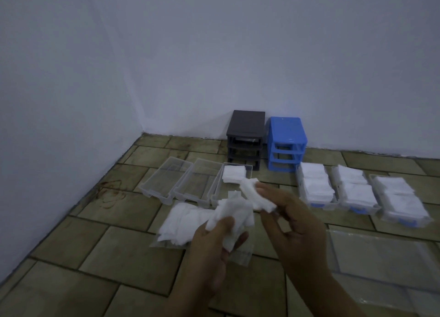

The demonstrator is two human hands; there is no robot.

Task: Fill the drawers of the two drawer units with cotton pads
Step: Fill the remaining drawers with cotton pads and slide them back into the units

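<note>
A soft, crumpled bunch of white cotton pads sat at the lower centre of the frame, held in the grip of the left hand, whose thumb and fingers curled round it. Just to the right, the right hand pinched a thinner, bent stack of pads between its fingertips. Below the bunch, a loose heap of pads lay on a clear plastic bag on the floor.

Behind the hands, three clear rectangular drawers stood side by side: two empty drawers at the left and a third drawer with a few square pads at its far end. At the right of the frame, three blue-handled drawers were packed with flat white pads.

Further back, against the pale wall, a dark grey drawer unit and a glossy blue drawer unit stood touching, their slots open. The floor was of dull, stained, brick-shaped tiles. Clear plastic sheeting lay at the lower right.
</note>
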